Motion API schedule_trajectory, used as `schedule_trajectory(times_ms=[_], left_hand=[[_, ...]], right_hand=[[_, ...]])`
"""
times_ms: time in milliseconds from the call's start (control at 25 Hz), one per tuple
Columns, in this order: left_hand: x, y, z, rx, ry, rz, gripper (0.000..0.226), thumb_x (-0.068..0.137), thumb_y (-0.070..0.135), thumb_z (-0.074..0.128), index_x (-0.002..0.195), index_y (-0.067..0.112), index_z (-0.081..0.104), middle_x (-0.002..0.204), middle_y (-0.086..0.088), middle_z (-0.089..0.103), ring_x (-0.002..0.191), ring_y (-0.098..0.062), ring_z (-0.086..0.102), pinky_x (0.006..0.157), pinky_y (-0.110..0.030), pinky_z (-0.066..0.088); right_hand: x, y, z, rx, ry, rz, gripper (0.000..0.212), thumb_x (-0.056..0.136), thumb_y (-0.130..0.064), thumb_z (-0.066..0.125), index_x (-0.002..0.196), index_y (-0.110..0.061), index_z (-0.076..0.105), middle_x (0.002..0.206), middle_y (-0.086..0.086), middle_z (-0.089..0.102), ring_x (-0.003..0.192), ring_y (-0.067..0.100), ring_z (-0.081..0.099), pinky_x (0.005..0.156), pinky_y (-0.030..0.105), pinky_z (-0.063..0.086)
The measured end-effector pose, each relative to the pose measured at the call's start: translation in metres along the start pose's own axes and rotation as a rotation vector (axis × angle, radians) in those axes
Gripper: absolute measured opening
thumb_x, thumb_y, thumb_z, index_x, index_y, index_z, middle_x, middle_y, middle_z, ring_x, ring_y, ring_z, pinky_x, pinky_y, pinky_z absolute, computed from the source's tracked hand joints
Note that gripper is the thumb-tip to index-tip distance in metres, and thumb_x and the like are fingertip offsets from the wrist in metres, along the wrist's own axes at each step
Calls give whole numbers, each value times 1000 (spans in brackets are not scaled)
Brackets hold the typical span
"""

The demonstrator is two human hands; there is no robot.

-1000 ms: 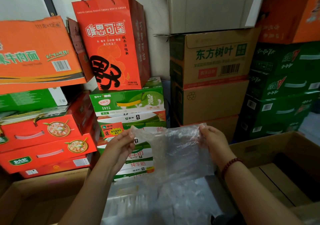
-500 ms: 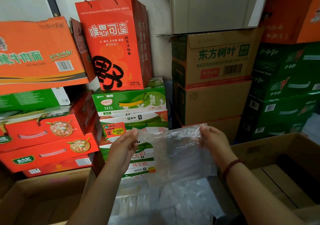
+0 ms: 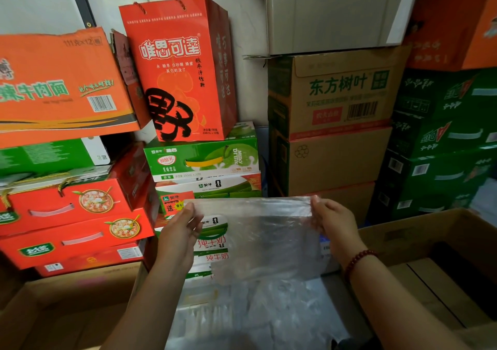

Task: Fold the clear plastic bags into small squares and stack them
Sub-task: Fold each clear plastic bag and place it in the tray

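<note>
Since a moment ago, hands drawn further apart and the clear plastic bag (image 3: 258, 236) pulled taut into a flat sheet, top edge now straight rather than crumpled.

Far left: stacked orange and red cartons (image 3: 67, 209), with an open cardboard box (image 3: 67, 304) below them. Next, left hand (image 3: 178, 235), thumb and fingers pinching the bag's upper left corner. Bag held up in the air between both hands, in front of green milk cartons (image 3: 204, 161) whose print shows through the film. Long axis running side to side, level from hand to hand; lower part hanging down freely. Beneath it, a heap of more clear bags (image 3: 255, 312), still unfolded by the look of it. Then right hand (image 3: 333, 223), bead bracelet at the wrist, pinching the upper right corner. Far right: brown and green boxes (image 3: 435, 134) and another open carton (image 3: 430, 255).

Both hands equally near, one at each end of the long axis. Likely next fold: bringing one corner across to meet the other, halving the width.
</note>
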State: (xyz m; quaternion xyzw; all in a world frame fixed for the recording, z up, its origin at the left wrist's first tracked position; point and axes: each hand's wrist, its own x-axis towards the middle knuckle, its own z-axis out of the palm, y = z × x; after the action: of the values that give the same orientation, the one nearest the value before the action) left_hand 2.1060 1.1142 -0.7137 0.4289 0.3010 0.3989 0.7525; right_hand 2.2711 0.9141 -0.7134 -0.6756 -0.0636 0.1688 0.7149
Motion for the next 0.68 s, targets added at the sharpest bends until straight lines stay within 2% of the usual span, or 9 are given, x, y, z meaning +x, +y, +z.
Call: schedule_trajectory(times_ms=[160,320,440,680], left_hand=[[-3,0,1,31,34,23,15,98,16,50,89,14,61,83,2,60,73,-7,55,65,-18,45],[-6,-2,5,22,61,25,19,99,15,49,84,12,59,77,0,56,70,-8,53,60,-16,47],[-4,-4,3,70,45,33,14,96,17,53,85,11,61,76,-2,58,67,-9,55,55,-15,48],[-3,-4,-3,167,54,84,21,97,17,52,78,12,60,70,-1,53,62,-9,46,58,-18,40]], right_hand=[[-2,-2,1,-34,42,-33,27,95,-26,57,77,-9,67,74,9,59,69,19,52,57,26,44],[-2,-1,4,-34,75,-43,28,95,-28,55,82,-6,68,76,9,60,72,19,53,65,30,49],[0,1,5,-29,69,-50,30,96,-28,54,79,-7,66,74,7,58,70,18,54,61,28,46],[0,2,5,-68,79,-52,27,96,-26,54,80,-9,66,77,9,63,71,20,58,60,28,48]])
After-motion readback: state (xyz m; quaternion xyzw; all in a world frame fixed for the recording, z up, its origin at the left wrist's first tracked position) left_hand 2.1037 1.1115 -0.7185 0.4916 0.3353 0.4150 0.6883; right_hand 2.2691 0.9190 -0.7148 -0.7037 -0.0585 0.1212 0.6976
